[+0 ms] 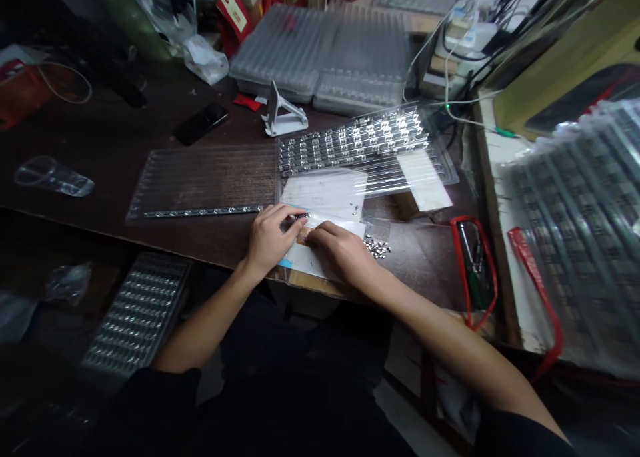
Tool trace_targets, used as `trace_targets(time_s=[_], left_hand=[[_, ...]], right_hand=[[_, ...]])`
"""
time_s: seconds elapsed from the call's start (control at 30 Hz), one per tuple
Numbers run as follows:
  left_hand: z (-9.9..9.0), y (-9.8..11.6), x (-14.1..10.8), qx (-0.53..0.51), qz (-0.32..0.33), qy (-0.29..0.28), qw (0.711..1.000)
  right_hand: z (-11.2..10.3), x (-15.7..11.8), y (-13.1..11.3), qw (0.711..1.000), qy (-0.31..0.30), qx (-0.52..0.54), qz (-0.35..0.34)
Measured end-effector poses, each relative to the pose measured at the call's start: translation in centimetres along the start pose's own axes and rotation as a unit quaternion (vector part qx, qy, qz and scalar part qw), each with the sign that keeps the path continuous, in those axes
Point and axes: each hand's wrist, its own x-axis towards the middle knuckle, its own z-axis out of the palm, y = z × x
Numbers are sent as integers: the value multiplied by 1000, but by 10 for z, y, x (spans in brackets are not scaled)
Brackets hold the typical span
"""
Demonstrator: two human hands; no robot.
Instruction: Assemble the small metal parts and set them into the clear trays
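Near the table's front edge, my left hand (273, 236) is closed on a small dark metal connector (301, 215) between thumb and fingers. My right hand (343, 247) is closed beside it, fingertips down at a small orange-brown block (303, 236); what they pinch is hidden. Both hands are over white paper (325, 190). A pile of small shiny metal parts (377, 247) lies just right of my right hand. To the left, a clear ribbed tray (200, 177) has one row of connectors along its front. Behind, another clear tray (355, 140) holds several rows of connectors.
Stacked clear trays (320, 54) stand at the back, with a white stand (283, 114) before them. A phone (203, 122) and a plastic cup (55, 176) lie left. A red-rimmed holder (474, 270) with tools and more filled trays (580, 237) are at the right.
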Motion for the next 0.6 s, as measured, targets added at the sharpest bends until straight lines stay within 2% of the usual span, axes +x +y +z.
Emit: trace_targets(time_s=[0.07,0.2,0.27,0.37,0.43,0.5,0.53,0.6], left_hand=[[1,-2,-1,1,-5,-7,1000],[1,-3,-2,4,-3,-6,1000],[0,-1,-1,5,-2,0,1000],[1,3,0,0,5,9,1000],[3,6,1,-15,16,1,1000],[6,9,0,-35,33,-34,998],[7,11,0,-41,42,-58,997],[9,12,-1,-42,55,-94,993]], right_hand=[[-2,1,-3,999,-9,-33,11],[-4,2,-11,997,-30,-77,-8],[-6,2,-11,997,-39,-60,-12],[-13,1,1,999,-27,20,-15],[-23,-3,15,997,13,71,11],[-35,-8,30,993,52,83,64],[-42,-11,37,991,61,74,92],[-52,-17,47,989,39,45,138]])
